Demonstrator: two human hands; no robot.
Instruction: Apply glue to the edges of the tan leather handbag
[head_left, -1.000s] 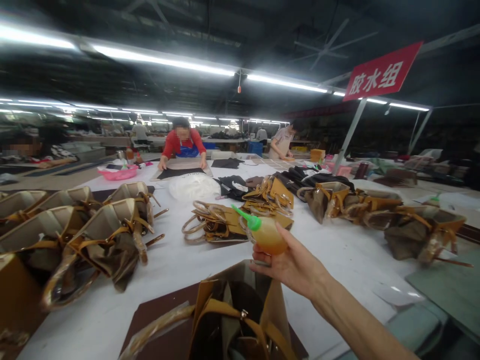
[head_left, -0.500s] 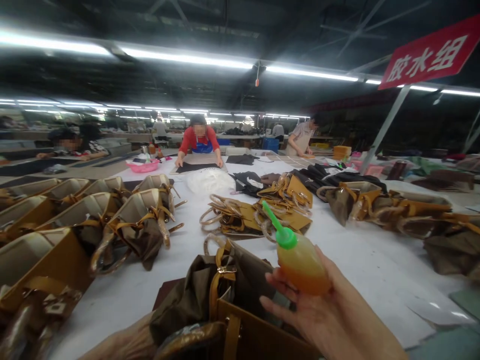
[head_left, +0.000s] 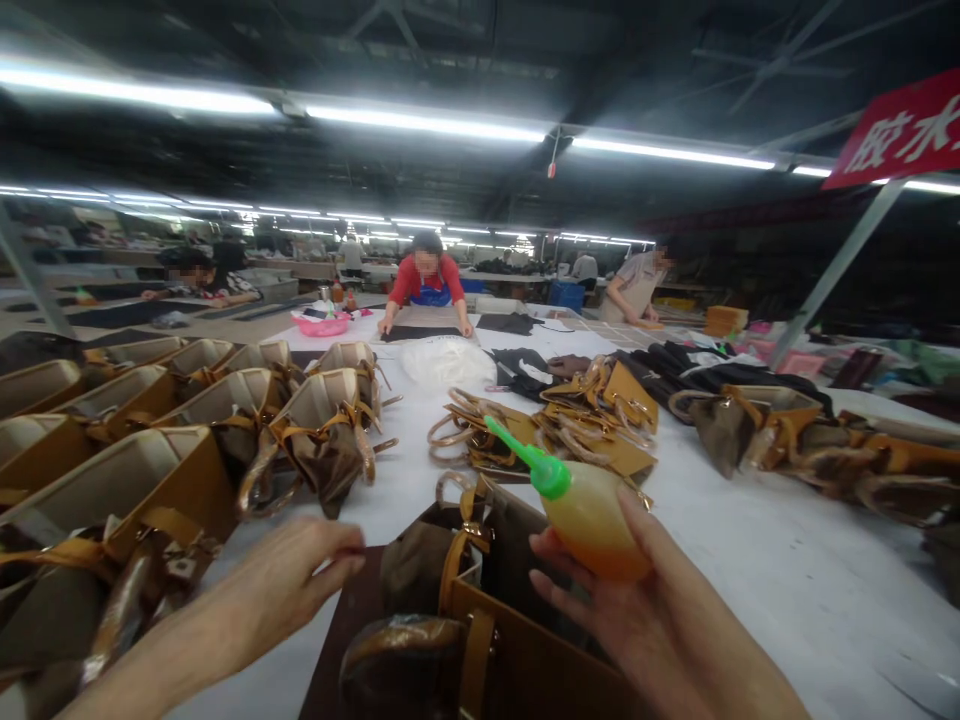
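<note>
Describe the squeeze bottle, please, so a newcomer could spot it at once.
On the white tabletop, find the tan and brown handbag at bottom centre. The right hand near it holds the squeeze bottle of amber liquid. A long green nozzle sets it apart from neighbouring handbags.

Close to the near edge of the white-topped worktable [head_left: 757,590], the person's right hand [head_left: 660,620] grips a squeeze bottle [head_left: 596,525] of amber liquid, green nozzle slanting up and left, beside an open tan-and-brown handbag [head_left: 540,640] on a dark brown board [head_left: 341,630]. The empty left hand [head_left: 274,585], fingers loosely bent, hovers near the board's left edge. Similar handbags [head_left: 172,480] crowd the table's left side; toward the far edge I see a co-worker in red [head_left: 431,280] leaning over black material [head_left: 420,333], near a pink basin [head_left: 320,327]
</note>
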